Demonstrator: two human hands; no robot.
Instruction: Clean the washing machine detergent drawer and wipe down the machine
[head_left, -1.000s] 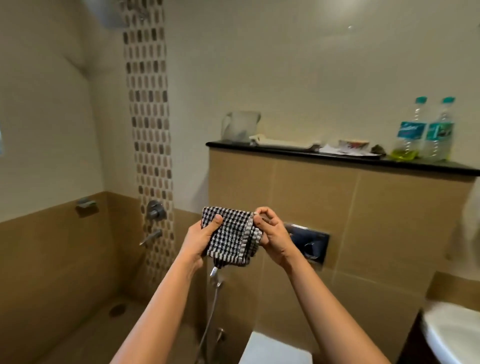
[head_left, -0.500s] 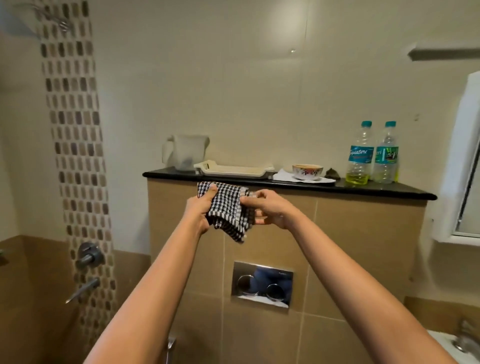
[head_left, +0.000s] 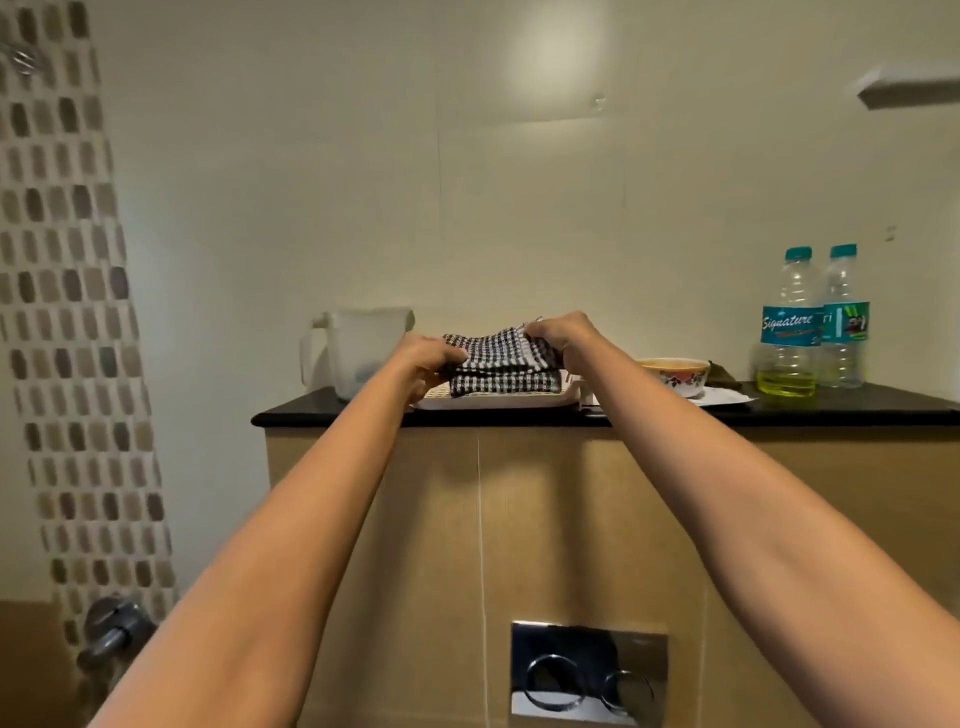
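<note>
On the black worktop (head_left: 337, 411), straight ahead of you in the head view, your two hands meet at a folded checked cloth (head_left: 498, 366). Your left hand (head_left: 431, 358) grips the left edge of the cloth with curled fingers. Your right hand (head_left: 561, 338) pinches the upper right corner and holds the top layer a little raised. The lower fold of the cloth lies on a white tray (head_left: 498, 401), which is flat on the worktop. I cannot tell if the cloth presses on the tray or only touches it.

Just behind your left hand stands a pale plastic jug (head_left: 363, 353), with its handle to the left. To the right of your right arm is a bowl (head_left: 672, 374) with a flower pattern, resting on a white paper (head_left: 727, 399). Further right, two bottles (head_left: 789, 322) with teal caps stand upright side by side; the nearer one has yellow liquid at the bottom.

Below the worktop, a chrome flush plate (head_left: 589, 670) with two round buttons sits in the tiled wall. At the lower left is a metal tap (head_left: 111, 631), under a strip of mosaic tiles (head_left: 67, 312).
</note>
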